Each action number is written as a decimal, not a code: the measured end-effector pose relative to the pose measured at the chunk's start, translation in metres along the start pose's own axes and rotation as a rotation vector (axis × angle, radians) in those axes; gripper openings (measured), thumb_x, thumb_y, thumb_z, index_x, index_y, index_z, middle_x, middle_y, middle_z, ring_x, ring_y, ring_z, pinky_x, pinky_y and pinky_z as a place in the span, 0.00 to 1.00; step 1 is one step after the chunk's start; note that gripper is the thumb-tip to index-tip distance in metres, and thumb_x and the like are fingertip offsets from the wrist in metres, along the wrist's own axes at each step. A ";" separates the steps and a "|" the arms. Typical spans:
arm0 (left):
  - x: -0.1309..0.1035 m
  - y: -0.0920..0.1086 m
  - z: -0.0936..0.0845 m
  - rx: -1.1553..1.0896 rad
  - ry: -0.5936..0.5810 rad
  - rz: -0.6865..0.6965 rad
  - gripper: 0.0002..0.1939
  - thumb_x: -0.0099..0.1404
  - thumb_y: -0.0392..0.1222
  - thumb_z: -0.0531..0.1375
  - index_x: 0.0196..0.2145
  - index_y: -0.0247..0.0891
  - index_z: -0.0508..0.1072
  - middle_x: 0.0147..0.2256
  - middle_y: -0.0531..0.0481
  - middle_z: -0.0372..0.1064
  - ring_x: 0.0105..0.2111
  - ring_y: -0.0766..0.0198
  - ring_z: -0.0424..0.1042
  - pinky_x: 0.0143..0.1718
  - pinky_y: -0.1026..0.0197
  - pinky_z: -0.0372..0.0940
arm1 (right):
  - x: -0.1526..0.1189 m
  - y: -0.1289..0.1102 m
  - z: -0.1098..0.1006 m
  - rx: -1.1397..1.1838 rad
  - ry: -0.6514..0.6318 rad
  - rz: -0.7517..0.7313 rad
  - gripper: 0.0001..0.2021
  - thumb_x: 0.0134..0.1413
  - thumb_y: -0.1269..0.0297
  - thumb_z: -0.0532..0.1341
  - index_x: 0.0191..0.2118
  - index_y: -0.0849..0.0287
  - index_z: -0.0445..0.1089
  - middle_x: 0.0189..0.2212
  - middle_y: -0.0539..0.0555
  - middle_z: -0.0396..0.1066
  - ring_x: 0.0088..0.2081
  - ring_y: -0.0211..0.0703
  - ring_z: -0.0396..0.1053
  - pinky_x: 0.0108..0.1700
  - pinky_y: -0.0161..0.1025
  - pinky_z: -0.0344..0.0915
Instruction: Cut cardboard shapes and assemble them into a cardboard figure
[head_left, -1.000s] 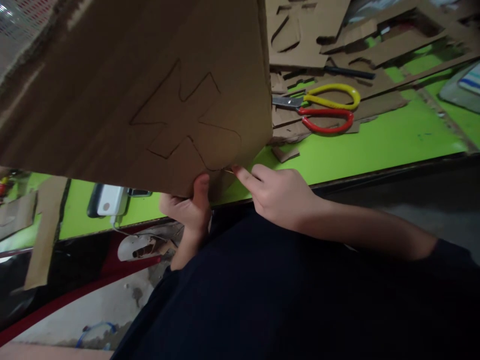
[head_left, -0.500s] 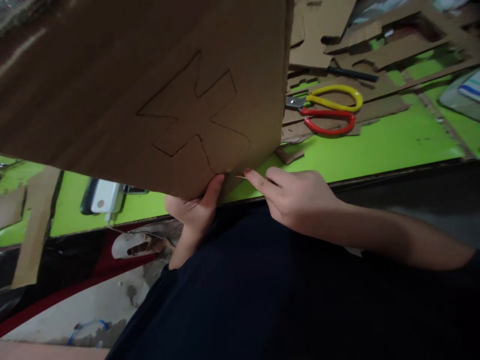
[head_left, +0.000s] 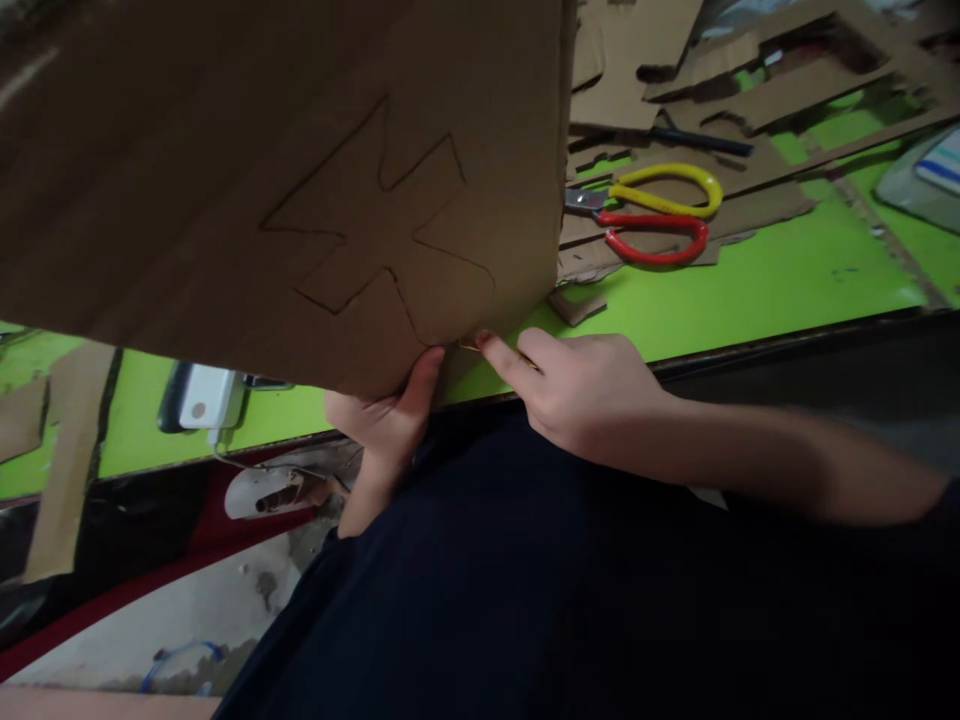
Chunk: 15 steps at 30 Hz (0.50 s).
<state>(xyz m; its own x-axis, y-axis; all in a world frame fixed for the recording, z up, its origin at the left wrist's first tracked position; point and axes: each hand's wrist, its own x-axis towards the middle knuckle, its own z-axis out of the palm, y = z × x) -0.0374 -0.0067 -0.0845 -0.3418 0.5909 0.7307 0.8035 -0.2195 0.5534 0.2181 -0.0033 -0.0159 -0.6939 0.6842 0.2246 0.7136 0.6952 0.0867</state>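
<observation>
A large brown cardboard sheet (head_left: 187,200) stands tilted on the table, marked with a dark cross-like outline (head_left: 375,215) whose arms flare. At its lower edge my left hand (head_left: 390,410) grips the cardboard, thumb on the front and fingers mostly hidden behind. My right hand (head_left: 585,385) is closed around a thin, yellowish tool (head_left: 470,346), largely covered by the fingers, so its kind is unclear. The tool's tip is at the sheet's lower edge, close to the outline's bottom and my left thumb.
Scissors (head_left: 660,215) with yellow and red handles lie on cardboard scraps (head_left: 780,215) at the right, below a dark stick-like object (head_left: 705,141). A white plugged-in device (head_left: 212,395) and cardboard strips (head_left: 71,450) are at the left of the green table (head_left: 750,300).
The upper part of the cardboard has shifted slightly left. My right hand with the thin tool has moved a little left and up. My left hand keeps its grip.
</observation>
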 end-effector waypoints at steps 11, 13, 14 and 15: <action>0.001 -0.006 0.001 -0.012 -0.022 -0.038 0.22 0.63 0.59 0.78 0.40 0.37 0.83 0.39 0.49 0.81 0.42 0.53 0.84 0.53 0.50 0.82 | -0.016 0.006 0.005 -0.181 0.256 -0.046 0.26 0.78 0.76 0.59 0.74 0.67 0.81 0.31 0.53 0.73 0.27 0.39 0.54 0.33 0.44 0.41; 0.001 -0.003 0.000 -0.035 -0.026 -0.013 0.20 0.62 0.56 0.79 0.37 0.38 0.82 0.36 0.50 0.79 0.39 0.55 0.82 0.50 0.51 0.80 | -0.009 0.003 0.007 -0.189 0.266 -0.042 0.26 0.78 0.75 0.58 0.73 0.67 0.82 0.31 0.54 0.73 0.27 0.39 0.56 0.33 0.45 0.40; 0.001 -0.002 0.000 -0.034 -0.025 0.001 0.20 0.62 0.56 0.80 0.36 0.38 0.82 0.36 0.51 0.79 0.38 0.56 0.82 0.48 0.52 0.79 | -0.007 0.003 0.009 -0.198 0.266 -0.037 0.26 0.78 0.75 0.57 0.73 0.66 0.81 0.31 0.54 0.73 0.27 0.39 0.57 0.34 0.45 0.40; 0.002 -0.001 -0.001 -0.026 -0.023 0.010 0.20 0.61 0.55 0.81 0.37 0.38 0.82 0.36 0.51 0.79 0.37 0.56 0.81 0.48 0.52 0.79 | -0.004 0.002 0.010 -0.210 0.263 -0.030 0.27 0.79 0.75 0.57 0.73 0.65 0.81 0.32 0.53 0.74 0.27 0.39 0.57 0.34 0.46 0.39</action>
<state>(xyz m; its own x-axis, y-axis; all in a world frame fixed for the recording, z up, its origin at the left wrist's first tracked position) -0.0394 -0.0059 -0.0838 -0.3227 0.6060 0.7270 0.7939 -0.2449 0.5565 0.2218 -0.0024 -0.0263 -0.6858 0.5648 0.4590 0.7165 0.6347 0.2894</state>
